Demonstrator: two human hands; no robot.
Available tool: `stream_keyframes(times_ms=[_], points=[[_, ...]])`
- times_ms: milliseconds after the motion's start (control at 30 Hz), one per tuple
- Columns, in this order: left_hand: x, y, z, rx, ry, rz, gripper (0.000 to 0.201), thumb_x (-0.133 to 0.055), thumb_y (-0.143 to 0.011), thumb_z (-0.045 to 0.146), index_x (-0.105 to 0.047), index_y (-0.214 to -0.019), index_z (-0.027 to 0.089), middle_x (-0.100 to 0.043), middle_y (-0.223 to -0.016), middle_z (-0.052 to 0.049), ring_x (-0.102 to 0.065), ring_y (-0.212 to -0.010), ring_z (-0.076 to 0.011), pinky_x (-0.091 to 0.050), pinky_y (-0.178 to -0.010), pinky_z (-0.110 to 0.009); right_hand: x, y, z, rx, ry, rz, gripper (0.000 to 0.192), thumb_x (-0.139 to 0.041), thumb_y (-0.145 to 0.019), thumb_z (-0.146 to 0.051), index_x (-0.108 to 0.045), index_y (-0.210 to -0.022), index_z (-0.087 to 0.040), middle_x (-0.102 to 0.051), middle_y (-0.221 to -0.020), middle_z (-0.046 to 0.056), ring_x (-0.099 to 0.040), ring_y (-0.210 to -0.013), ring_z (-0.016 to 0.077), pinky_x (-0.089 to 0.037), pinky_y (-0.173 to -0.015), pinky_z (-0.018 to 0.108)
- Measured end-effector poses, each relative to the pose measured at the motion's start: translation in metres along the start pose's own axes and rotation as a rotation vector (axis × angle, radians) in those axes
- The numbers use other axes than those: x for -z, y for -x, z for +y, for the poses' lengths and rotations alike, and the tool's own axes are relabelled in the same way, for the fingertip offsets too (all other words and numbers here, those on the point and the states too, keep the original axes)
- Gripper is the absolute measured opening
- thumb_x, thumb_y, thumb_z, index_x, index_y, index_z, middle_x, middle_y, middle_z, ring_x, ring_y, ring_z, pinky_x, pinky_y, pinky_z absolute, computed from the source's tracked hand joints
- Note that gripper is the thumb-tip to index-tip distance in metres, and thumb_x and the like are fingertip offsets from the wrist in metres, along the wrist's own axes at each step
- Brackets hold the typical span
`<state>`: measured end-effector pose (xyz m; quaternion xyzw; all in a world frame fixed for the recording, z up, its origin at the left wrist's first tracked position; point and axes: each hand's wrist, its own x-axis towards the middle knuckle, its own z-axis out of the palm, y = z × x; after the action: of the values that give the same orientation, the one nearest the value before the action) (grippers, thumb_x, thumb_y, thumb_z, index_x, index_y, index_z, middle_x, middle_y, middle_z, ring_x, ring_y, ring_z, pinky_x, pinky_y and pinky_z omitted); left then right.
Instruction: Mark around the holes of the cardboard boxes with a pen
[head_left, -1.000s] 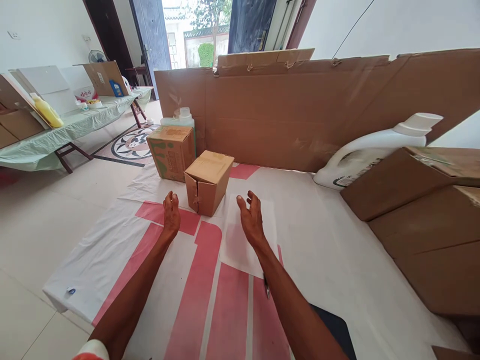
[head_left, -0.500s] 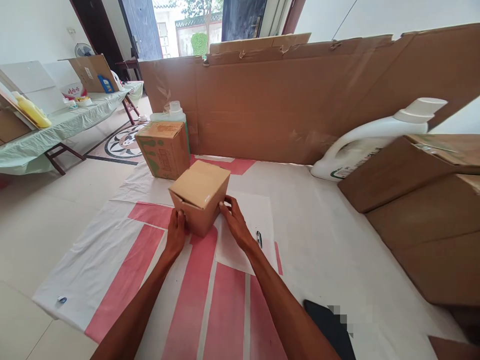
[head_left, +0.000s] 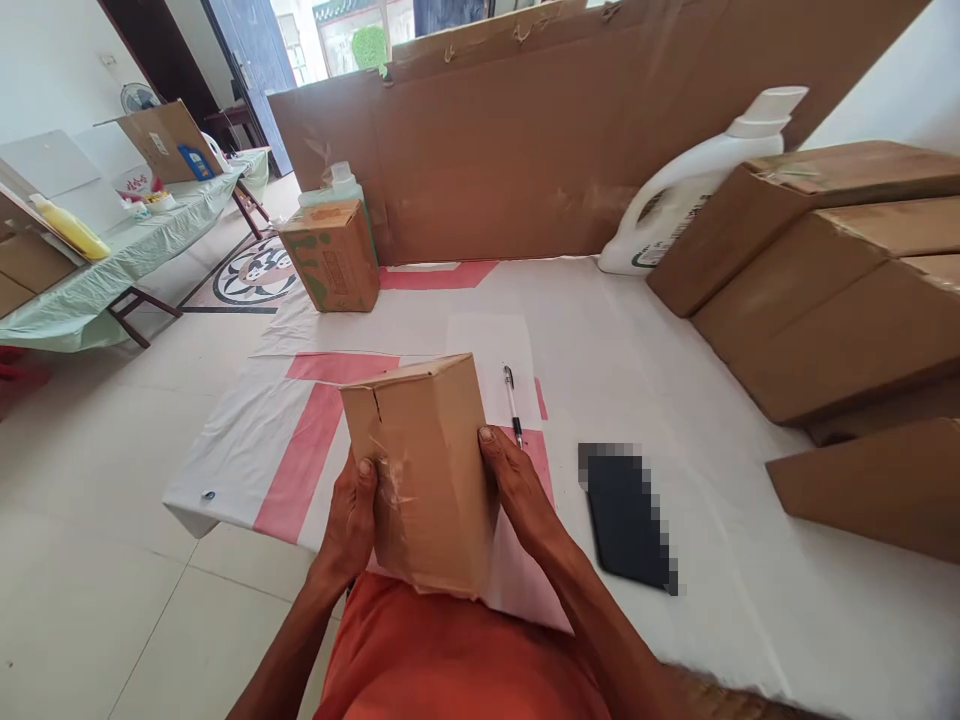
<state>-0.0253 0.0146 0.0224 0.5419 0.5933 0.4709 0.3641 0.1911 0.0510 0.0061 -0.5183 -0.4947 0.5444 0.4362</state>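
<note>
— What do we hold?
— Our left hand (head_left: 351, 520) and right hand (head_left: 521, 490) clamp the small cardboard box (head_left: 424, 470) from both sides, above our lap.
— Beyond it?
— A pen (head_left: 512, 403) on the sheet (head_left: 675, 330), then a printed box (head_left: 332, 256).

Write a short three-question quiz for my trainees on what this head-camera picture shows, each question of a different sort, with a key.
1. True or false: both hands grip the small cardboard box, the left hand on its left side and the right hand on its right.
2. What lies closest to the right of the pen on the white and red sheet? A) the white jug B) the dark flat object C) the printed carton
3. Fill in: the white jug leans against a stack of brown ______.

Key: 1 true; 2 B; 3 cartons.
</note>
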Motion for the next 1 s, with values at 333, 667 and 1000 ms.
stream_keyframes(times_ms=[333, 667, 1000], points=[[0.011, -0.004, 0.009, 0.123, -0.021, -0.114, 0.079, -0.038, -0.104, 0.078, -0.044, -0.161, 0.024, -0.046, -0.170, -0.014, -0.039, -0.161, -0.0312, -0.029, -0.135, -0.050, 0.001, 0.025, 0.018, -0.109, 0.080, -0.037, 0.069, -0.047, -0.099, -0.080, -0.072, -0.123, -0.020, -0.077, -0.126, 0.012, -0.067, -0.110, 0.0329, -0.049, -0.096, 0.045], [0.009, -0.009, -0.009, 0.095, -0.059, 0.087, 0.081, -0.055, -0.098, 0.077, -0.044, -0.165, 0.033, -0.033, -0.176, -0.014, -0.047, -0.155, -0.0353, -0.044, -0.125, -0.053, 0.019, 0.055, 0.045, -0.188, -0.185, -0.078, 0.080, -0.060, -0.095, -0.079, -0.052, -0.161, -0.035, -0.044, -0.174, 0.008, -0.039, -0.161, 0.0358, -0.028, -0.131, 0.062], [0.015, 0.000, 0.000, 0.253, 0.445, 0.118, 0.069, -0.045, -0.103, 0.073, -0.058, -0.156, 0.030, -0.059, -0.163, -0.007, -0.053, -0.153, -0.0330, -0.051, -0.122, -0.047, 0.026, 0.086, -0.013, 0.090, -0.283, -0.143, 0.080, -0.075, -0.090, -0.072, -0.054, -0.161, -0.041, -0.047, -0.171, 0.008, -0.045, -0.155, 0.0428, -0.056, -0.112, 0.056]])
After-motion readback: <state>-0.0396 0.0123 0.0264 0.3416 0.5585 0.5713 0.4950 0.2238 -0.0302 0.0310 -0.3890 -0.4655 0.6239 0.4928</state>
